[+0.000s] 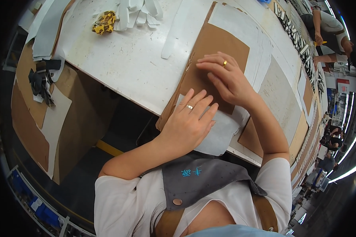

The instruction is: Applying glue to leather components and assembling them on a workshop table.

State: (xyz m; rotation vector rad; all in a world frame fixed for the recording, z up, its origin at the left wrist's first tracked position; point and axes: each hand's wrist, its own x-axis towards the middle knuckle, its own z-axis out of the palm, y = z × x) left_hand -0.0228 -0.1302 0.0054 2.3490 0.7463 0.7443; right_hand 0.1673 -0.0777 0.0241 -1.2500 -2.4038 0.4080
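A brown sheet [221, 44], which looks like leather or board, lies on a stack of pale grey-white sheets [215, 138] at the table's near edge. Flat on the near end of the stack rests my left hand [192, 122], fingers spread, a silver-coloured ring on one of them. My right hand [229, 79] is over the middle of the brown sheet, palm side down. Its fingers are loosely bent and apart, with a gold-coloured ring, and nothing shows in them. Whether its fingertips touch the sheet I cannot tell. Brown layered edges [168, 108] show along the stack's left side.
White cut strips [140, 14] and a yellow-and-black patterned bundle [104, 22] lie on the white table [118, 59]. At left, a lower surface holds dark scraps [41, 81] and large cut panels [31, 122]. Grey panels [281, 87] lie at right; another person's arm [317, 23] is beyond.
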